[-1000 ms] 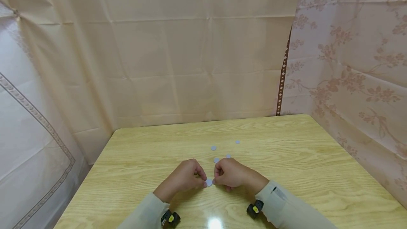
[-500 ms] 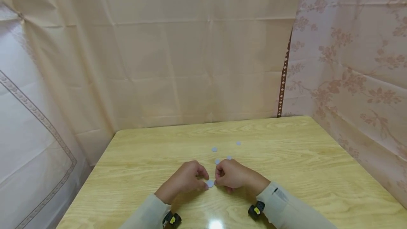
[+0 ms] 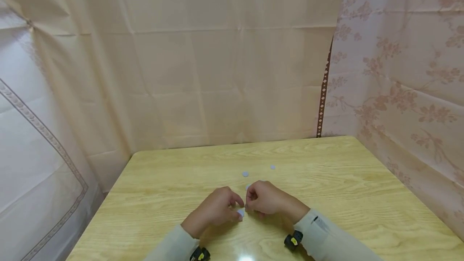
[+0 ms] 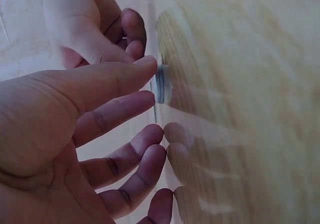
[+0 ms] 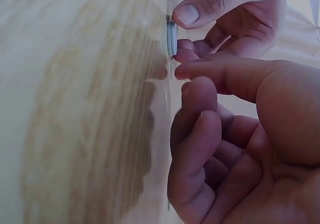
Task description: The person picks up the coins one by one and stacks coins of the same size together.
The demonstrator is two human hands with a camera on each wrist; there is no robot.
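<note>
Small pale discs, seen edge-on as a short stack (image 4: 162,84) in the left wrist view, lie on the wooden table (image 3: 163,188). My left hand (image 3: 216,208) has its thumb and index fingertip at opposite edges of the stack (image 5: 172,37), pinching it. Just to the right, my right hand (image 3: 266,198) rests close by with curled fingers; nothing shows inside them. Its thumb tip lies near the left index fingertip, and whether they touch I cannot tell. In the head view the stack's disc (image 3: 241,212) looks round and light grey.
Farther back on the table lie a pale disc (image 3: 245,174) and a smaller one (image 3: 272,167). Another disc (image 3: 248,187) is partly covered by the right hand. A beige curtain (image 3: 232,92) hangs behind the table, and a flowered cloth (image 3: 406,92) hangs at right.
My left thumb and index finger have spread and moved right around the stack's disc. The right hand has barely moved. One farther disc is now hidden behind it.
</note>
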